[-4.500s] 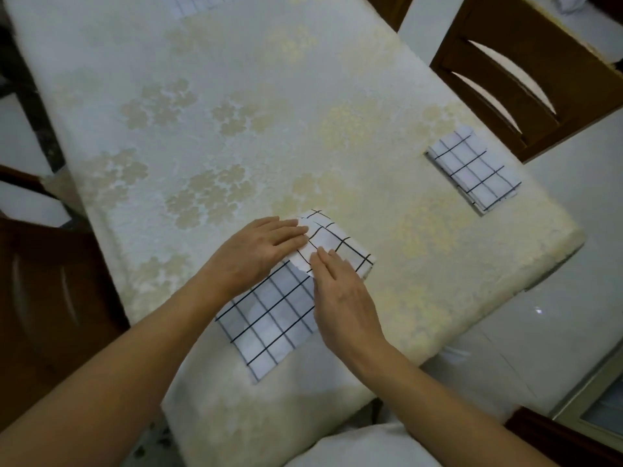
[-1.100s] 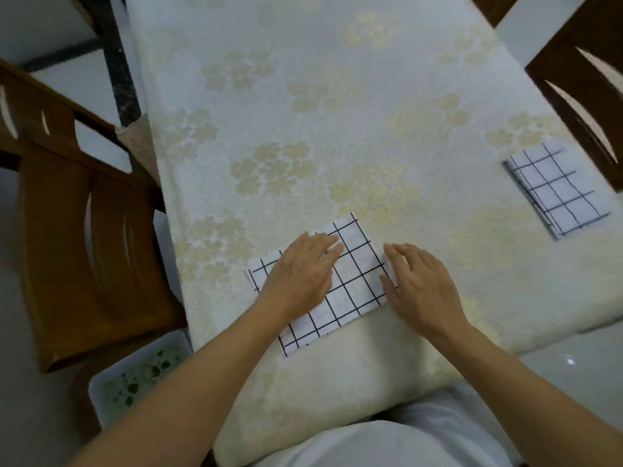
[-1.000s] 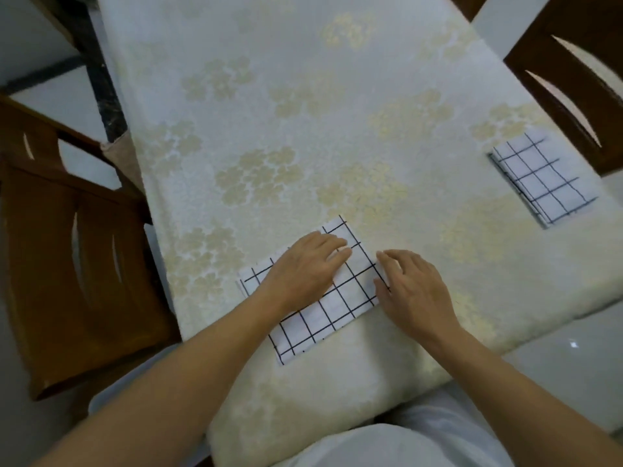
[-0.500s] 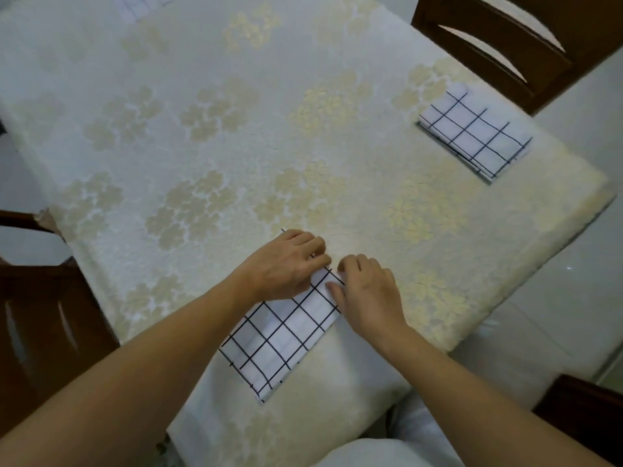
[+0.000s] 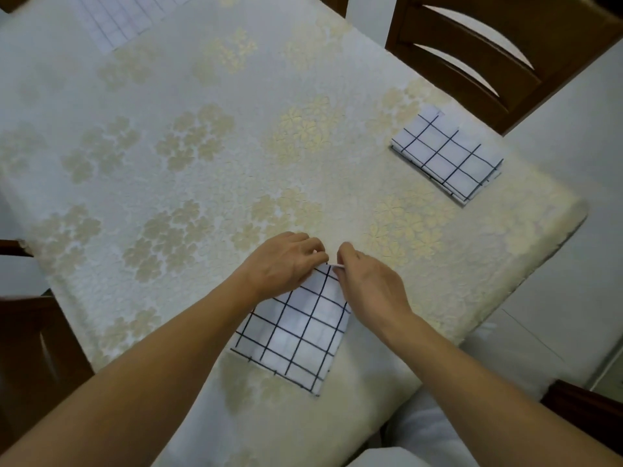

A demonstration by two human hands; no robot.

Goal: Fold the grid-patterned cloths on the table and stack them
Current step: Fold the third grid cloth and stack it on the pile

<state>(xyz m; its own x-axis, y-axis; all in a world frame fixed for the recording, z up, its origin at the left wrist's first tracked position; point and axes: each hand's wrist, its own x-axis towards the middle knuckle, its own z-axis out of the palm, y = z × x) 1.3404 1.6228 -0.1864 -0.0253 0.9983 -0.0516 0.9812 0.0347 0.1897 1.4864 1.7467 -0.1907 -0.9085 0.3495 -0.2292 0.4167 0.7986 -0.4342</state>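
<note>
the white black-grid cloth (image 5: 296,335) lies flat near the close edge of the cream flower-patterned surface (image 5: 202,96), already doubled into a narrow rectangle. it looks thin, light and limp, so expect it to sag and its layers to slip apart if you lift it by one corner alone. your left hand (image 5: 283,264) and right hand (image 5: 371,284) meet at its far short edge, fingers (image 5: 313,247) curled and pinching that edge, the right ones nipping a thin white lip of fabric. take it by both far corners together, all layers pinched, and lay them over toward the near edge. a second folded grid cloth (image 5: 445,156) sits well apart at the right edge, a likely base for stacking; a paler grid cloth (image 5: 124,18) lies far left, partly out of view.
</note>
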